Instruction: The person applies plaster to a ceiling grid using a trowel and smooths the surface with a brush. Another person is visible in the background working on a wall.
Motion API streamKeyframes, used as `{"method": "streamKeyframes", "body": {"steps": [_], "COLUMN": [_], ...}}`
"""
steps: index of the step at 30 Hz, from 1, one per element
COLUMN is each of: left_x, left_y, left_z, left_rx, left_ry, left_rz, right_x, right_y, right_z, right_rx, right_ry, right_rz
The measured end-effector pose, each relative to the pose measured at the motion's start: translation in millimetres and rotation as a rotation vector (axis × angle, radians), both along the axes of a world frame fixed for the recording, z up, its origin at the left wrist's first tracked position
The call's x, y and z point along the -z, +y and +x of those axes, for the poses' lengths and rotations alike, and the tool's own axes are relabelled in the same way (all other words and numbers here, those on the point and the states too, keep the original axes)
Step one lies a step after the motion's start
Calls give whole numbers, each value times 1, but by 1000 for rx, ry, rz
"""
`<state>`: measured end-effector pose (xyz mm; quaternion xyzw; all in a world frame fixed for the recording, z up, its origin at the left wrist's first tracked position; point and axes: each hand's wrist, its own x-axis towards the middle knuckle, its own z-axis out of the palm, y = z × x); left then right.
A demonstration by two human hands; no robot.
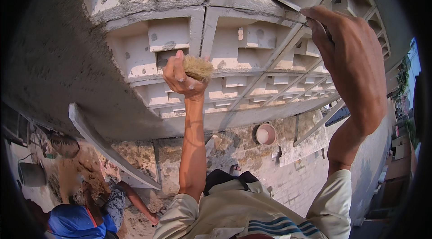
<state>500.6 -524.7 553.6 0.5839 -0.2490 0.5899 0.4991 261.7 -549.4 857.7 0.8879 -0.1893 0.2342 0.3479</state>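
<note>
In front of me rises a wall of pale hollow ventilation blocks (pixel 220 41), with grey mortar smears on their faces. Raised at its middle, my left hand (pixel 180 77) is closed around a tan, fibrous scrubbing pad (pixel 198 68), held close to the blocks. My right hand (pixel 351 45) is up at the right, its fingers pinched on a thin, flat, pale blade (pixel 285 2). That blade points left along the lower edge of an upper block opening. Its handle, if there is one, is hidden in my fingers.
A round pinkish basin (pixel 266 134) stands on the ground below the wall. One plank (pixel 108 144) leans at the left, another (pixel 319 122) at the right. A person in a blue shirt (pixel 76 221) crouches at lower left near a sand heap and a dark bucket (pixel 32 174).
</note>
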Motion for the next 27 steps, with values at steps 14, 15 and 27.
{"method": "streamKeyframes", "body": {"steps": [14,15,27], "left_x": [6,4,6], "left_y": [3,1,0], "left_z": [7,7,5], "left_rx": [0,6,0], "left_ry": [-14,-38,-25], "left_rz": [-5,-8,-11], "right_x": [-5,-4,-2], "right_y": [6,7,7], "right_z": [-9,-16,-15], "right_rx": [-43,-50,-49], "right_ry": [-20,-33,-8], "right_rz": [194,210,87]}}
